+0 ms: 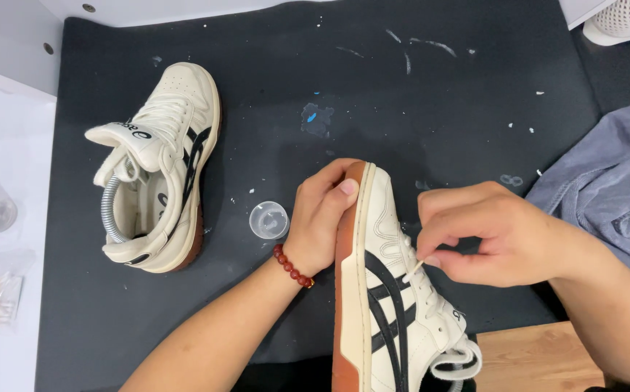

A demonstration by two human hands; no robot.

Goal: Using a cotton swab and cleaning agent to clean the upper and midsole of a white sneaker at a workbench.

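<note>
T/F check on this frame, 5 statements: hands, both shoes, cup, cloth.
1. The left hand grips the toe end of the near shoe. True.
2. The right hand holds a brush. False: it pinches a thin stick at the laces.
3. The far shoe rests on the mat, apart from both hands. True.
4. The small clear cup sits inside the far shoe. False: it stands on the mat between the two shoes.
5. The blue-grey cloth covers the near shoe. False: it lies at the right edge, beyond the right hand.
</note>
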